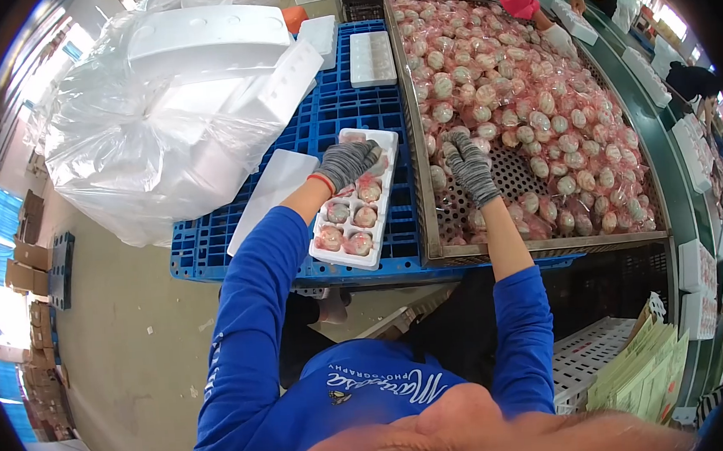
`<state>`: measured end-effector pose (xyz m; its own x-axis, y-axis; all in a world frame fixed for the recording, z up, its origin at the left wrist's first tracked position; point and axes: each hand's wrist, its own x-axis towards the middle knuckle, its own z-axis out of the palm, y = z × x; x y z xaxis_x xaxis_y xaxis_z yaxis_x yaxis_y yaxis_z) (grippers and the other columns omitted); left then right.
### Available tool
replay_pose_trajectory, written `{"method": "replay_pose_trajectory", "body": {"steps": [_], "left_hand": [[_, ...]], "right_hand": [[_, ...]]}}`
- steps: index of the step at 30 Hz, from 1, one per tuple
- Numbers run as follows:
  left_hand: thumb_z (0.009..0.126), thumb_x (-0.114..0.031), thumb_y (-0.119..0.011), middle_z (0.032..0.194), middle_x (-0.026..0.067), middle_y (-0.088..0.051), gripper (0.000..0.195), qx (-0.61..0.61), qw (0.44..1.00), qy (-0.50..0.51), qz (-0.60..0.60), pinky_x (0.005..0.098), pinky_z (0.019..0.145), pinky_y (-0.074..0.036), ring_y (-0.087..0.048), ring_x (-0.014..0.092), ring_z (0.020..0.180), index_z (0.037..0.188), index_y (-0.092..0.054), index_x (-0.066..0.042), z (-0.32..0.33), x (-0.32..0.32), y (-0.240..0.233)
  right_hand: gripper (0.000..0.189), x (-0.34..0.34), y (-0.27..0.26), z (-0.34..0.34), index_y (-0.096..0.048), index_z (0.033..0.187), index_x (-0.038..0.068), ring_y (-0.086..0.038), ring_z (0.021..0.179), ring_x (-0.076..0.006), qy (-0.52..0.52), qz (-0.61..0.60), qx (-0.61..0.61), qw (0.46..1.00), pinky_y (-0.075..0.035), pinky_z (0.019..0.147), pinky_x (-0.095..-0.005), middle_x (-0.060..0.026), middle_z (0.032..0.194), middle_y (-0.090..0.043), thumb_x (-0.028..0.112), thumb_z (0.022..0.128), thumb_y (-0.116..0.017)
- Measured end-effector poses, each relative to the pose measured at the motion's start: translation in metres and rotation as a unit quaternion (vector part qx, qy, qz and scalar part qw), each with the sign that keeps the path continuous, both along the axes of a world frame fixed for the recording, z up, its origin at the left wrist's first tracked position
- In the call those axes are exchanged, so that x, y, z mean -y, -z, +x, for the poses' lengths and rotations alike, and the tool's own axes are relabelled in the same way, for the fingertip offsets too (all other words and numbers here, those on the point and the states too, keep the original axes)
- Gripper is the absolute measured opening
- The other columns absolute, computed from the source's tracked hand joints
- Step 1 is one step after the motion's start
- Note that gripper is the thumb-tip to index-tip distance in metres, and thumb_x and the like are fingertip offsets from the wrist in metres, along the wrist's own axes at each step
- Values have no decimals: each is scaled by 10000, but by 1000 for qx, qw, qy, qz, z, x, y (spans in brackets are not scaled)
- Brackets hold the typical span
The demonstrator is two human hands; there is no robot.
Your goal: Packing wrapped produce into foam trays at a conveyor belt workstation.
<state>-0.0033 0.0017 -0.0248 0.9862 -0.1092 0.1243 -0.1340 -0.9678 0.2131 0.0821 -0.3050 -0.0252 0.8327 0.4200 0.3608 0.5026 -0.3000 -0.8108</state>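
Note:
My left hand (351, 163), in a grey knitted glove, rests over the far half of a white foam egg tray (373, 259). Its fingertips are down at the cells, and whether they grip an egg is hidden. Plastic-wrapped eggs with red print, such as the near wrapped egg (358, 244), sit in the tray's cells. My right hand (470, 166), gloved alike, reaches into a wide perforated metal bin (511, 168) heaped with wrapped eggs (549, 124). Its fingers curl down among eggs by the bin's left wall; I cannot see whether one is held.
The foam tray lies on a blue plastic pallet (322, 112), beside a flat white foam piece (274, 194). A plastic bag of foam trays (160, 133) bulks at left; another foam tray (372, 59) lies beyond. A co-worker's gloved hand (559, 41) reaches into the bin, beside a green conveyor (635, 96).

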Motion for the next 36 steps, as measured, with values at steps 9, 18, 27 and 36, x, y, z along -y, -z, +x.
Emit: {"method": "replay_pose_trajectory", "body": {"steps": [9,18,27,36], "left_hand": [[999,-580,-451,1191,257,-700,671,-110,990,11,93,527,917,-535,-705,386,1067,1431,-523,-71,-4,13,-23],[989,-503,-504,1322,239,-652,636,-185,978,-34,91,500,952,-517,-680,370,1140,1456,-489,-72,8,22,-19],[1014,-432,-515,1260,129,-658,438,160,986,-43,32,520,1017,-443,-602,349,1158,1331,-630,-152,64,53,-25],[1048,-493,-387,1592,193,-414,584,85,987,-96,92,652,1217,-126,-348,443,1474,1552,-442,-204,66,37,55]], "right_hand": [[247,-3,-4,0,-659,1197,61,-715,974,-349,-12,-39,12,999,-561,863,-423,-199,1067,-721,219,1015,-604],[247,-9,-3,0,-666,1150,58,-691,981,-403,-55,-54,53,996,-555,858,-467,-204,1019,-723,243,991,-629],[222,-1,0,-4,-673,1129,43,-693,983,-396,-14,-53,43,998,-558,864,-457,-197,1026,-729,206,984,-630],[456,-24,20,-1,-579,1358,93,-674,1099,-420,-82,-504,52,858,-543,963,-500,-270,1227,-653,211,919,-601]]}}
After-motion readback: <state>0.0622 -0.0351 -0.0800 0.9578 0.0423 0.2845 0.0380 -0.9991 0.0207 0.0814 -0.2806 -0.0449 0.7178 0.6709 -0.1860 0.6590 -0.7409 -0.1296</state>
